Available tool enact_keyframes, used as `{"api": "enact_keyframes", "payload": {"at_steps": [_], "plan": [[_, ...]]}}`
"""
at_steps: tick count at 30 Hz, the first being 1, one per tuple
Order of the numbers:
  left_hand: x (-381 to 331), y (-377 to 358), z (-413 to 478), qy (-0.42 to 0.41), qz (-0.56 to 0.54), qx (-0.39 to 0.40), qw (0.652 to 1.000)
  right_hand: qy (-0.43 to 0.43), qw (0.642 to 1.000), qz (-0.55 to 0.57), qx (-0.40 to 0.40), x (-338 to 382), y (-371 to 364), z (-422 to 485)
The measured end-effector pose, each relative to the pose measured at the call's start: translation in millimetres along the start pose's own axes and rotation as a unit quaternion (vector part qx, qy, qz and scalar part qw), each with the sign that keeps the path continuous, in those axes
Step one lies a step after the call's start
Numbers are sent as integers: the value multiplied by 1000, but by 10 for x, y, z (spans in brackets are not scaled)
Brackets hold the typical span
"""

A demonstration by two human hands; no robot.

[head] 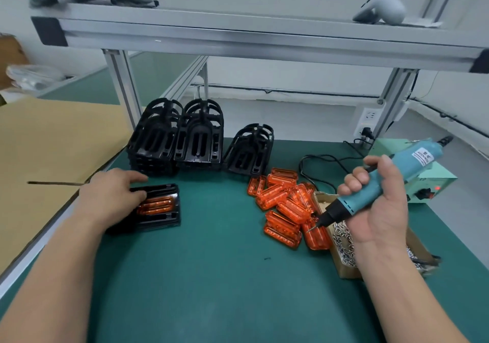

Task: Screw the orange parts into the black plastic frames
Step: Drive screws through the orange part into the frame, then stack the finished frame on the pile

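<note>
Frame stacks [185, 136] at back of mat [211, 276], single frame [161, 221] front-left, parts pile [285, 205] right, screw box [344, 268] beside it

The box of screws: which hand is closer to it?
Right. The right hand, gripping the screwdriver, hangs just above the box; the left hand rests on a black frame across the mat.
</note>
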State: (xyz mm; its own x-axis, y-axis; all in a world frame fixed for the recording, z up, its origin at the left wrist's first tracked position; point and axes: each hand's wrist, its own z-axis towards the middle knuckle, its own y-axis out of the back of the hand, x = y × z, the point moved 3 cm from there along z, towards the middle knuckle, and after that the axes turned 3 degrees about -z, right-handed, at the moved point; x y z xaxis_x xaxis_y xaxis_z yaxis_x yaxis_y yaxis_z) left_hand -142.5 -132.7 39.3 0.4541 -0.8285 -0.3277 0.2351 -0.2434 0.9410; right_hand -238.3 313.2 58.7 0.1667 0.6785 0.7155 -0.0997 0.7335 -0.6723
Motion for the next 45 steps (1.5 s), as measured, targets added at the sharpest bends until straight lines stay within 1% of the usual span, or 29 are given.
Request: {"api": "enact_keyframes", "payload": {"at_steps": [1, 5, 7, 10, 12, 14, 17, 26, 29, 31, 33, 34, 36, 38, 40, 42, 45], "plan": [[-75, 31, -20, -3, -5, -19, 1000, 0, 1000, 1, -1, -3, 4, 6], [-574, 190, -48, -15, -108, -134, 985, 5, 1000, 0, 1, -15, -1, 18], [-879, 222, 17, -24, -95, -169, 981, 5, 1000, 1, 3, -25, -7, 15], [-1285, 208, 176, -24, -68, -176, 982, 3, 1000, 4, -4, -33, 5, 20], [-1470, 168, 280, -19, -31, -173, 984, 3, 1000, 7, -7, -31, 31, 28], [-1573, 108, 373, -13, -2, -156, 988, 3, 1000, 9, -11, -34, 54, 39], [-1592, 4, 477, -4, 11, -134, 991, 2, 1000, 6, -12, -42, 67, 50], [-1624, -72, 456, -18, -39, -171, 984, 4, 1000, 16, -11, -26, 99, 88], [-1655, 24, 319, -41, -74, -184, 979, 3, 1000, 21, -13, -22, 104, 88], [-1671, 102, 140, -74, -130, -169, 974, 3, 1000, 20, -16, -21, 102, 89], [-1661, 129, -124, -107, -183, -114, 971, 2, 1000, 21, -19, -20, 102, 93], [-1647, 111, -280, -119, -188, -75, 972, 3, 999, 23, -22, -20, 105, 97], [-1610, 14, -603, -140, -153, 3, 978, 3, 999, 24, -28, -18, 109, 91], [-1573, -111, -886, -154, -96, 51, 982, 3, 999, 26, -26, -20, 103, 82], [-1540, -232, -1091, -155, -32, 72, 985, 1, 999, 24, -22, -25, 92, 72], [-1495, -326, -1225, -139, 30, 83, 986, -2, 1000, 21, -17, -33, 80, 60], [-1405, -365, -1347, -113, 69, 93, 987, -2, 1000, 20, -14, -47, 71, 41]]}}
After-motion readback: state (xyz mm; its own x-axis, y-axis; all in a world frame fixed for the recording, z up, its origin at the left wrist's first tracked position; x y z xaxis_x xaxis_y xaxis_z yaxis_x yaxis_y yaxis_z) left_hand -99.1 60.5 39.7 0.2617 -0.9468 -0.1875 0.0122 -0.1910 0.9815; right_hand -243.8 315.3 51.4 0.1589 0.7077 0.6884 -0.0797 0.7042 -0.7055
